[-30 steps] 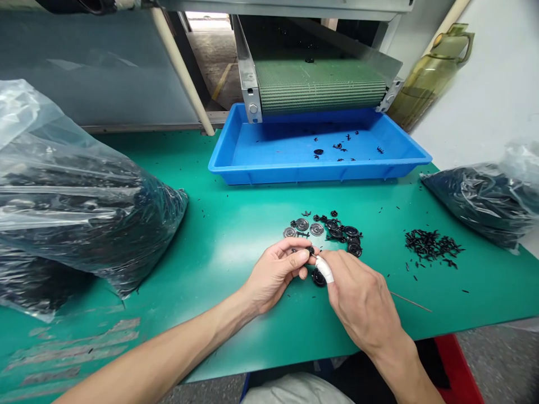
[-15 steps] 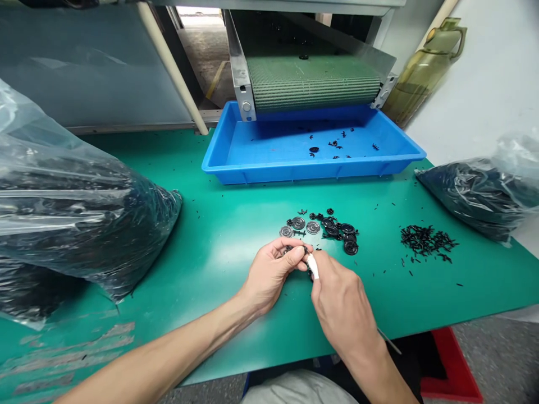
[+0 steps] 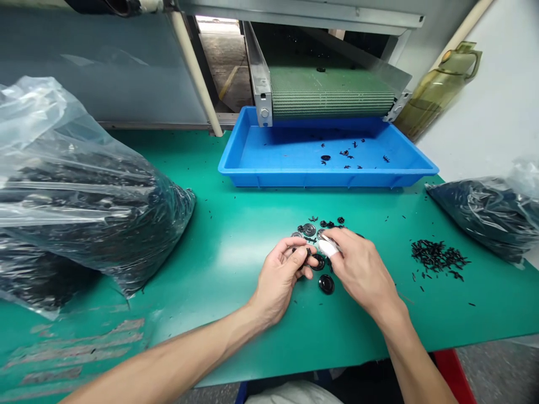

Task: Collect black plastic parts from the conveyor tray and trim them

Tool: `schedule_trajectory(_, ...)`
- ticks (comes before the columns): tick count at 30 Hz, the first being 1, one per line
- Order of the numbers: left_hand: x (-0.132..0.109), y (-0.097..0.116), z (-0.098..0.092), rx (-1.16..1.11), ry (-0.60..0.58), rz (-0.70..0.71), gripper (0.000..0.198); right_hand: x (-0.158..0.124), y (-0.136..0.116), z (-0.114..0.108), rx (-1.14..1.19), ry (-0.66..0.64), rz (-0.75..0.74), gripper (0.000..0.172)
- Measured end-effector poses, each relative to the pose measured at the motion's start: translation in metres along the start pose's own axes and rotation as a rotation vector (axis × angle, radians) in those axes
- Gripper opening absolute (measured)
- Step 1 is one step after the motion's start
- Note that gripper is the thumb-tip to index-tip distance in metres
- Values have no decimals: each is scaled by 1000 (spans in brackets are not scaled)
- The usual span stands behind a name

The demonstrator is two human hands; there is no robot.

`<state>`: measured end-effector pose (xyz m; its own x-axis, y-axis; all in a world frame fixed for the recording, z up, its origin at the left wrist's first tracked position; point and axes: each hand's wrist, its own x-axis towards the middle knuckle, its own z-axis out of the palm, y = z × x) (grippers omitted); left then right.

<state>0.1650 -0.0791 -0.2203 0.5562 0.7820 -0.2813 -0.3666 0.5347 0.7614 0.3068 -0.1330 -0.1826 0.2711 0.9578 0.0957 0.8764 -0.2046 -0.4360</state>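
Observation:
My left hand (image 3: 280, 278) pinches a small black plastic part (image 3: 304, 253) between thumb and fingertips; the fingers hide much of it. To its right, my right hand (image 3: 362, 266), with a white wrap (image 3: 328, 248) on the thumb, reaches palm down over a group of round parts. Its index finger and thumb are bent close together, and what lies between them is hard to make out. A shiny black disc (image 3: 326, 284) lies below the fingers. Behind my hands are a grey-looking disc (image 3: 309, 229) and a small branched black piece (image 3: 313, 219) on the green tabletop (image 3: 236, 252).
A blue tray (image 3: 328, 179) with scattered black parts stands beneath a green conveyor belt (image 3: 332, 101). Thin black bits form a pile (image 3: 438, 256) at right. Clear bags of black parts stand left (image 3: 113, 207) and right (image 3: 484, 213). A yellowish bottle (image 3: 442, 90) leans at back right.
My right hand has moved away from the left hand to the right, over the round parts. A black disc now shows on the table between them. The view has shifted slightly.

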Motion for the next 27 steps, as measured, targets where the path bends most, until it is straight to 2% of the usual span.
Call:
schedule_trajectory(2,0,2,0,-47,-8,-7,18,23,-6,0,-92,-39,-67,32)
schedule_trajectory(5,0,6,-1,-80,2,-9,15,53,-17,7,-240,-130,-75,31)
schedule_trajectory(9,1,8,-1,-111,38,-11,19,68,-20,12,-290,-198,-39,26)
schedule_trajectory(13,4,9,-1,-120,48,-34,22,51,-12,1,-9,-132,-127,24)
schedule_trajectory(18,7,7,-5,-66,-80,-92,26,15,-12,-13,273,-180,-226,24)
schedule_trajectory(20,7,6,-7,-52,-122,-111,24,4,-11,-13,318,-178,-222,25)
schedule_trajectory(23,7,5,-8,-70,-124,-121,23,-11,-3,-12,335,-119,-186,31)
schedule_trajectory(27,8,6,-7,-94,-103,-126,26,-32,7,-9,206,-51,-151,44)
